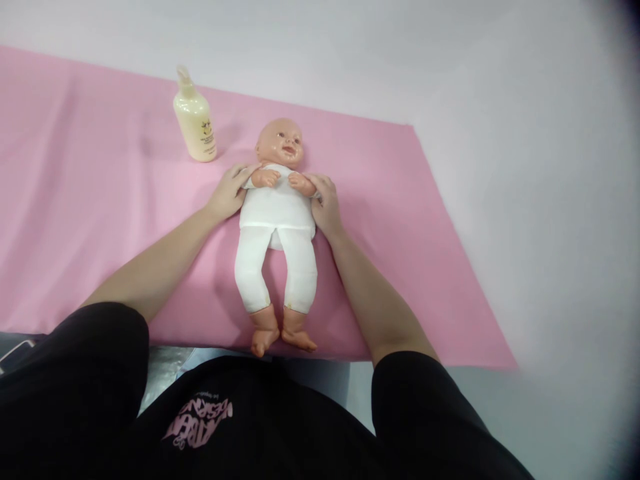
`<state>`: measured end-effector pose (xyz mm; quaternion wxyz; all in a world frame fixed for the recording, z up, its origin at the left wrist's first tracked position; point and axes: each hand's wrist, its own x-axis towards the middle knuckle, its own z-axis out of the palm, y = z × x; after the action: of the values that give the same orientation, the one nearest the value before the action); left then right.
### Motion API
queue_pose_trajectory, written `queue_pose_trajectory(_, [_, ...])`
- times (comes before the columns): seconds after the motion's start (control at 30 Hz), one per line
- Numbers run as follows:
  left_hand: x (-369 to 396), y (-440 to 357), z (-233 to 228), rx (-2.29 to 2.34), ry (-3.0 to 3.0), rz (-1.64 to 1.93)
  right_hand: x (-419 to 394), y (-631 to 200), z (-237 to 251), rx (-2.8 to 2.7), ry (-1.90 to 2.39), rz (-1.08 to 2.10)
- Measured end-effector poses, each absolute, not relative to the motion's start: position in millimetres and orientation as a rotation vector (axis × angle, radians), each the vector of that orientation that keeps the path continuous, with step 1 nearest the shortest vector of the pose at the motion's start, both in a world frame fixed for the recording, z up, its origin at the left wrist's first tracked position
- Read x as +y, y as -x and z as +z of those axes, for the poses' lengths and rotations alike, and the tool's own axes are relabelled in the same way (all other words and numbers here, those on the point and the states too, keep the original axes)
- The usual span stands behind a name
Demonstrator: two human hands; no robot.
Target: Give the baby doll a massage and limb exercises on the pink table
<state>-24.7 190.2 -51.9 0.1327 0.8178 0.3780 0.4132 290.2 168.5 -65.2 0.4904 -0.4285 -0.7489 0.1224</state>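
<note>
Bright, even light; blurred, dark right edge.

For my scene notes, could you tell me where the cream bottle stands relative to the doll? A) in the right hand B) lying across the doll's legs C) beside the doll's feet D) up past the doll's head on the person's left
D: the cream bottle stands upright on the pink cloth, up and to the left of the doll, clear of both hands.

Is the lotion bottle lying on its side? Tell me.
No, the lotion bottle stands upright on the pink cloth, beyond the left hand.
</note>
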Motion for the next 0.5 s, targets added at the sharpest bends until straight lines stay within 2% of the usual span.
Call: queue_pose_trajectory(0.5, [192.6, 27.3, -55.1, 1.095, -2.435, 1.18, 169.4, -290.5, -67.5, -1.825, 1.017, 0.271])
